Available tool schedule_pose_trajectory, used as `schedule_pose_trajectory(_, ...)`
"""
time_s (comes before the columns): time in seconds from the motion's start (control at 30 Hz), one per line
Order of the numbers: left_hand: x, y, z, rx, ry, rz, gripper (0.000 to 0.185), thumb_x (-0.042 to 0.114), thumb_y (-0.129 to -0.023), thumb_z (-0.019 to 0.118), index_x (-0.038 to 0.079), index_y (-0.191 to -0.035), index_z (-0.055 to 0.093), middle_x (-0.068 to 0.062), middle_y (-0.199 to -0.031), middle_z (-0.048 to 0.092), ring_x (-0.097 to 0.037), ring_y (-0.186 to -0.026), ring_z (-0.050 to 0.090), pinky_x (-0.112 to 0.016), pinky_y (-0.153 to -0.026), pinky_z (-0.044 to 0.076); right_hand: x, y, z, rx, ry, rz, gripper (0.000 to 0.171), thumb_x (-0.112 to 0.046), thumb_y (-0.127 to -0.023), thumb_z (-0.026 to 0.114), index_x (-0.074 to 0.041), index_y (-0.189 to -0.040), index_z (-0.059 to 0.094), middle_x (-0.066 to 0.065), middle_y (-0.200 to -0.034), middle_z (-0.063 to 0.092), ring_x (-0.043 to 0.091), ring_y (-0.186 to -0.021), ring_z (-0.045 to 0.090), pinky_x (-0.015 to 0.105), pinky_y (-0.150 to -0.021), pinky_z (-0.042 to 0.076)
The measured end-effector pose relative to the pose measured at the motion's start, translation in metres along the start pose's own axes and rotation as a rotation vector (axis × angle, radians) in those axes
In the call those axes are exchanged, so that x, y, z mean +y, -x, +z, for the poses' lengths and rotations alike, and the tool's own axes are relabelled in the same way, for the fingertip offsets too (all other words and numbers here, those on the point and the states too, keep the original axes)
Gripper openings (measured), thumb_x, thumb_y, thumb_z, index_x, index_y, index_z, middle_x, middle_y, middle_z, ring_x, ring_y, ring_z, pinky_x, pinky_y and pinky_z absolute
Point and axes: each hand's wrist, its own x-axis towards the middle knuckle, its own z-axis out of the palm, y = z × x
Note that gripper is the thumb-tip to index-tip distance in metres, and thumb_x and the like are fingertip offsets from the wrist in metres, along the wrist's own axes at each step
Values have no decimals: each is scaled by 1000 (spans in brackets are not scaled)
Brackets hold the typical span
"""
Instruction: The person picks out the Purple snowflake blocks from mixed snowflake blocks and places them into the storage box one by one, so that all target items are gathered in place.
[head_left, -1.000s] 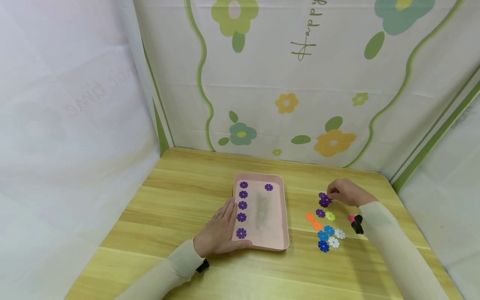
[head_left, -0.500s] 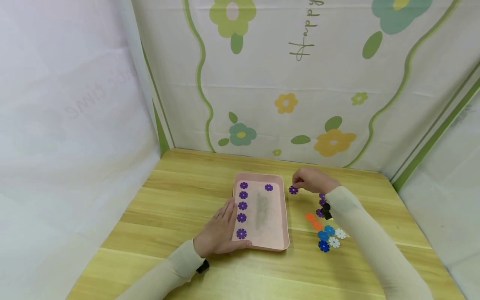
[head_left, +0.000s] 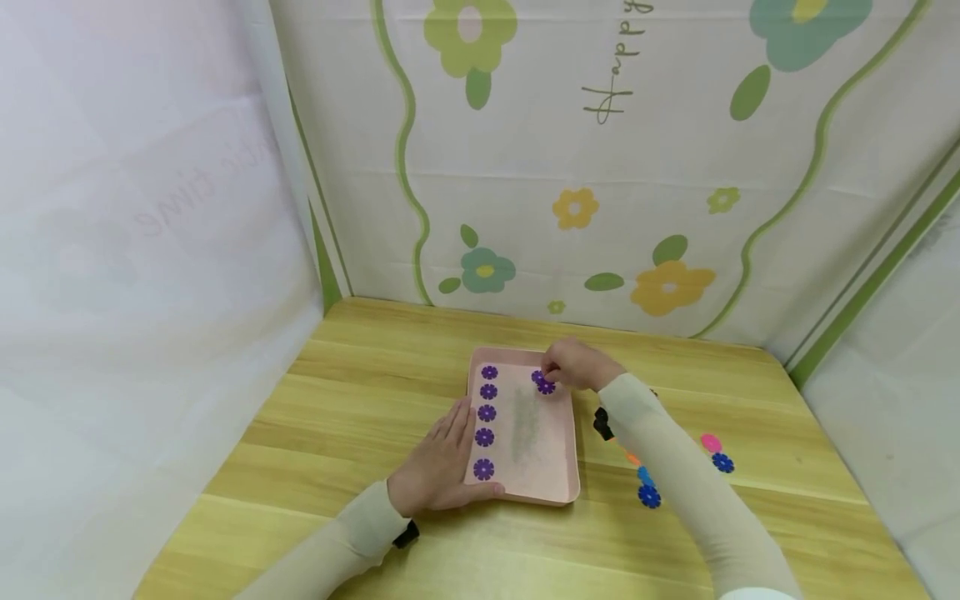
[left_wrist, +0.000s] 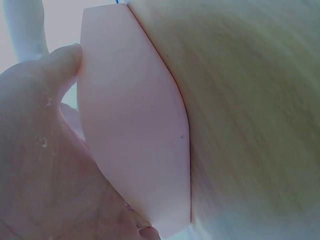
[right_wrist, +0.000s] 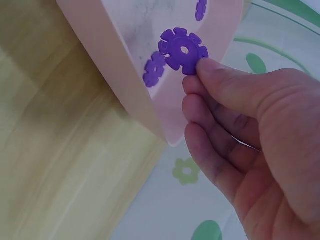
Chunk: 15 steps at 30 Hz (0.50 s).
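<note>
Your right hand (head_left: pixel 577 365) pinches a purple flower disc (right_wrist: pixel 183 50) between thumb and fingertips, holding it over the far right corner of the pink tray (head_left: pixel 558 492), just above another purple disc (right_wrist: pixel 154 69) already lying there. Your left hand (head_left: pixel 438 467) lies flat, fingers straight, against the tray's near left edge, steadying it on the worktop (head_left: pixel 360 392). Inside the tray, five purple discs (head_left: pixel 487 412) run in a column along its left side. By my judgement the sorting is well underway: six placed, a seventh in your grip. Right of the tray, blue discs (head_left: pixel 649 496), a pink one (head_left: pixel 710 442) and an orange one remain loose.
</note>
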Motion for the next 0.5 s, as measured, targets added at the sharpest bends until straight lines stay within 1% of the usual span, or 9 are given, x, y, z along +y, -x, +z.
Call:
schedule_pose_trajectory(0.1, -1, 0, 1, 5, -5, 3, 124, 84, -92, 51, -10, -165, 15, -30, -175, 8, -44, -164, 16, -55, -131, 29, 0, -5, 9, 0, -21, 18, 22, -1, -101, 67, -5, -83, 78, 7, -79, 74, 9, -65, 53, 22, -63, 47)
schedule_pose_trajectory(0.23, -1, 1, 0, -3, -5, -6, 124, 84, -92, 51, -9, -165, 15, -29, -175, 8, -43, -164, 16, -53, -131, 29, 0, -8, 20, -12, -56, 52, 25, -1, -103, 64, -2, -79, 74, 3, -72, 65, 8, -63, 47, 21, -62, 43)
schedule_pose_trajectory(0.33, 0, 1, -1, -10, -1, -11, 123, 83, -92, 52, -8, -165, 15, -29, -176, 8, -43, -164, 15, -52, -131, 29, 1, -9, 26, -4, -58, 62, 28, -2, -104, 64, -1, -77, 72, 1, -69, 61, 8, -61, 45, 21, -60, 41)
schedule_pose_trajectory(0.43, -1, 0, 0, 0, 2, -6, 123, 82, -92, 53, -9, -165, 16, -29, -175, 9, -44, -164, 17, -55, -131, 29, 3, -11, 30, 4, -53, 67, 30, -3, -104, 64, -1, -74, 70, -2, -65, 57, 8, -59, 45, 20, -59, 41)
schedule_pose_trajectory(0.5, -1, 0, 1, 4, 1, -2, 123, 83, -92, 51, -9, -165, 15, -29, -175, 8, -43, -164, 16, -55, -131, 28, 4, -12, 32, -1, -55, 74, 31, -4, -104, 65, 0, -73, 70, -3, -64, 54, 8, -59, 44, 21, -58, 40)
